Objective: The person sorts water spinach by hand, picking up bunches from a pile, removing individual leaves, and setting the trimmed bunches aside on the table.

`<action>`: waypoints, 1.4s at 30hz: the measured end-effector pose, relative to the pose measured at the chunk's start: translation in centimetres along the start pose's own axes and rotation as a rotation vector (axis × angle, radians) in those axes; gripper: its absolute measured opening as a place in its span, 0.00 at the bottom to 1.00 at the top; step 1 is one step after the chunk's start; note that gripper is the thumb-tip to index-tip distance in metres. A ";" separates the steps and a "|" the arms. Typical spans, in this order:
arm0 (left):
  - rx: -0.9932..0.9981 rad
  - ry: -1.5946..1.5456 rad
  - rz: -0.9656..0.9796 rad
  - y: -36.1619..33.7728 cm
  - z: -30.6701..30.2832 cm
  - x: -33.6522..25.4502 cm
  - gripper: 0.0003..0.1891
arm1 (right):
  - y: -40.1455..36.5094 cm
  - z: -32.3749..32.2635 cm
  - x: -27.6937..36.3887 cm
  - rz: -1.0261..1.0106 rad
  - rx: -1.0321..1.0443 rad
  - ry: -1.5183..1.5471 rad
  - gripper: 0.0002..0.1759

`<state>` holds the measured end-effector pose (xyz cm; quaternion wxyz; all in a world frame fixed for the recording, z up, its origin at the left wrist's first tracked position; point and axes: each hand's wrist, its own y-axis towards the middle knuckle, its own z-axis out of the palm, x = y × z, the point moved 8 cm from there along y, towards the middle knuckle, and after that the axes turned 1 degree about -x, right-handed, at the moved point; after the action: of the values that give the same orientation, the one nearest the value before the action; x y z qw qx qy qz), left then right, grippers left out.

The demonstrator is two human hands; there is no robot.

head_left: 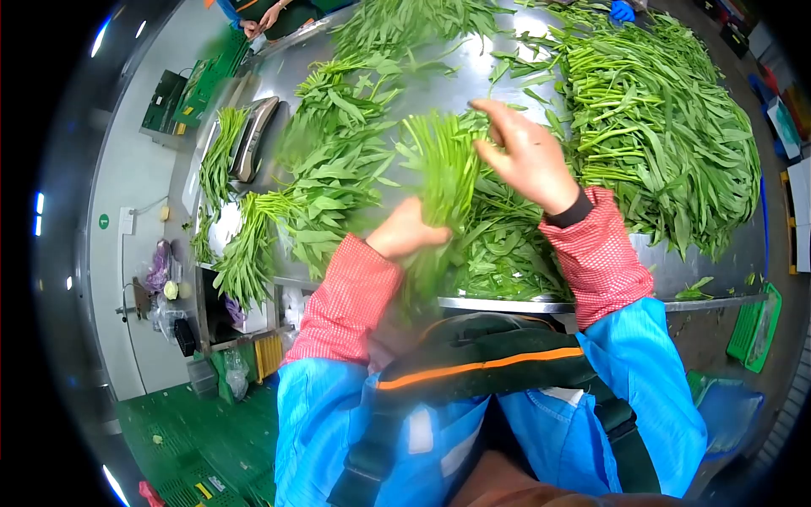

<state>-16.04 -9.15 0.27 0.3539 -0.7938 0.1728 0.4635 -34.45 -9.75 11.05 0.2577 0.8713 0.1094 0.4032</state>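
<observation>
Gripping a bunch of greens (443,182) at mid-frame, my left hand (410,230) wraps its stems; my right hand (532,160), fingers and thumb apart, is beside their tops. Smaller bunches (253,237) at left look sorted; the heap (659,139) at upper right seems undivided.

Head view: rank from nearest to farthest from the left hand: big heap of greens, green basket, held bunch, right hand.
1. Held bunch: in the left hand.
2. Right hand: right of the bunch.
3. Big heap: right side of the table.
4. Green basket: far right, beyond the table.
</observation>
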 end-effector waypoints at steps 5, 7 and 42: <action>0.045 0.105 0.041 0.1 1.1 -0.9 0.16 | -0.6 2.0 -1.3 -0.063 0.147 -0.349 0.09; 0.066 0.114 0.043 0.1 1.4 -0.6 0.17 | -0.5 1.2 -2.5 -0.010 0.053 -0.286 0.04; -0.325 0.808 -0.008 -0.4 -0.4 -3.7 0.24 | -4.7 4.2 -4.4 0.405 0.410 0.131 0.28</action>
<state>-17.44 -9.34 3.70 0.1301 -0.9575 0.2190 0.1356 -34.01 -9.03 3.41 -0.0171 0.8813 0.0291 0.4714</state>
